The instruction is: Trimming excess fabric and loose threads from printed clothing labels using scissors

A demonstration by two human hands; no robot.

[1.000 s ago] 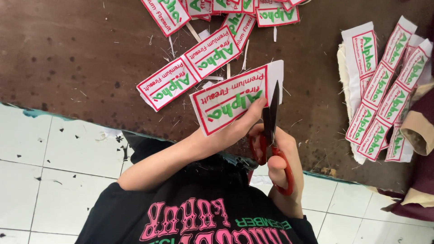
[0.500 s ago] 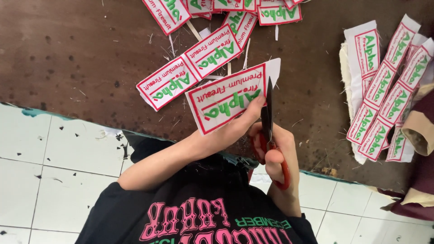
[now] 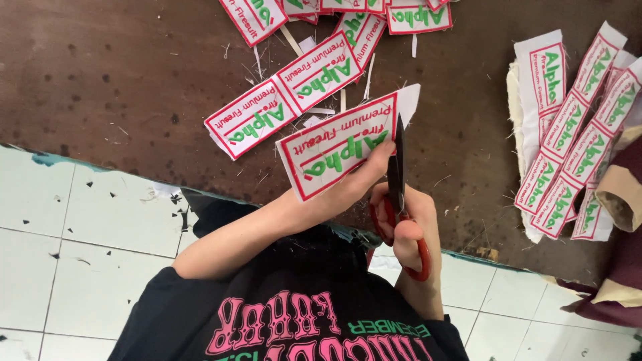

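My left hand (image 3: 351,182) pinches a white embroidered patch (image 3: 334,148) with a red border and green lettering, holding it just above the brown table (image 3: 100,80). My right hand (image 3: 413,224) grips red-handled scissors (image 3: 398,157). Their dark blades point away from me along the patch's right edge, at the white margin beside the red border. A strip of two joined patches (image 3: 287,93) lies on the table just beyond the held one.
More patches lie in a pile at the table's far edge (image 3: 334,10). A stack of cut patches (image 3: 568,134) sits at the right, beside maroon and tan fabric (image 3: 622,267). Thread scraps and white offcuts litter the table. White floor tiles (image 3: 80,254) show below its edge.
The scissor blades have crept a little further up the patch's right edge. The patch has shifted slightly in my left hand.
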